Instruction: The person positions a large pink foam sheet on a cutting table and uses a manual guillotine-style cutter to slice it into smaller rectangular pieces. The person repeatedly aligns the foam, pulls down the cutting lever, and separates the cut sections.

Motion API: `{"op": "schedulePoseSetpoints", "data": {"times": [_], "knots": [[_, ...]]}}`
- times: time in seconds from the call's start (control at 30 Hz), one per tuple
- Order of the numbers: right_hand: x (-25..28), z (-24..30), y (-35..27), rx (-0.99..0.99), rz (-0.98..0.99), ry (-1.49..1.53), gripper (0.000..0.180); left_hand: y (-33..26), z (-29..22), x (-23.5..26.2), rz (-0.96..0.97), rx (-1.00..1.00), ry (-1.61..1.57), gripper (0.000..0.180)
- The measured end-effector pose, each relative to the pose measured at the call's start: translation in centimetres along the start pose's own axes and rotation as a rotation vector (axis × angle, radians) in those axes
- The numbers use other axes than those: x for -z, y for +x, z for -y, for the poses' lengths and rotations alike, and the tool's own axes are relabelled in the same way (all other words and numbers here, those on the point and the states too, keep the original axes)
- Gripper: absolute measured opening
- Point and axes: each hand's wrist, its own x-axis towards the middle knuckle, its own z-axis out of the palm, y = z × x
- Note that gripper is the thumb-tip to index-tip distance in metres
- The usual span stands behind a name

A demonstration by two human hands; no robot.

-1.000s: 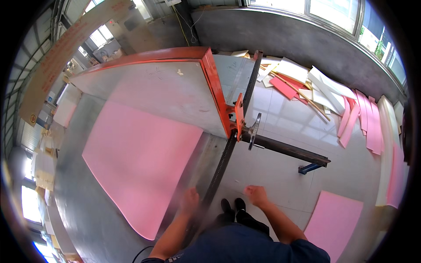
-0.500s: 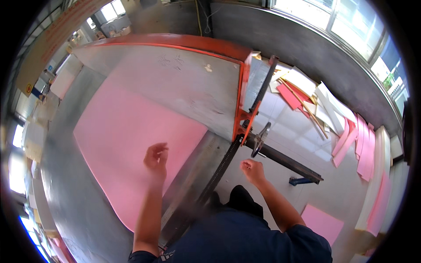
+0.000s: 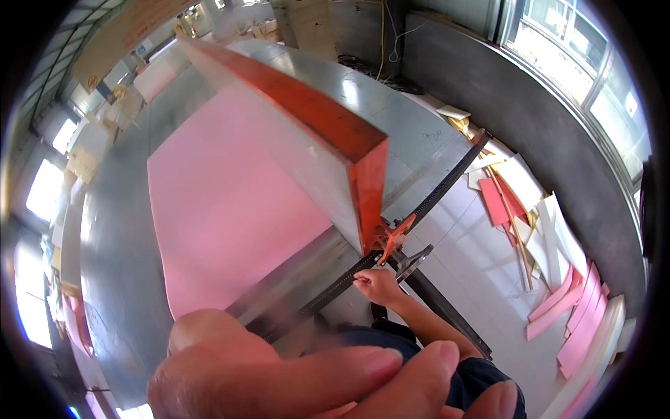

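My left hand (image 3: 279,377) fills the lower part of the picture, very close up. Its fingers point right, loosely bent and apart at the tips, with nothing visible in them. Over the toothed black rail (image 3: 328,297) my right hand (image 3: 375,286) is closed in a loose fist. No object shows in it; just beyond lie an orange bracket (image 3: 396,239) and a metal handwheel (image 3: 415,262). A large pink sheet (image 3: 230,209) lies flat on the grey metal table (image 3: 115,279). Across it stretches an orange-red beam (image 3: 300,91) with a pale side face, hiding part of the sheet.
White and pink offcuts (image 3: 579,314) are heaped on the tiled floor at the right, beside a dark wall (image 3: 516,119) with windows. A dark metal bar (image 3: 447,307) sticks out from the table's edge near my right forearm. Cardboard (image 3: 132,35) hangs at the upper left.
My left hand has come up from over the pink sheet to close in front of the camera. The right fist has moved left, toward the rail. The view has shifted, showing more table beyond the beam.
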Motion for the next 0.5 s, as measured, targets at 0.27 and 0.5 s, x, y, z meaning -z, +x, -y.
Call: {"op": "schedulePoseSetpoints", "data": {"times": [0.27,0.5], "knots": [[8.3,-2.3,-0.6,-0.142,-0.345,0.237,0.016,4.9,5.1,-1.4,0.017,-0.238,0.349,0.023],[13.2,-10.3,4.7,-0.331,-0.682,0.408,0.026,10.1,29.1,-9.7,0.253,0.197,0.12,0.032]]}}
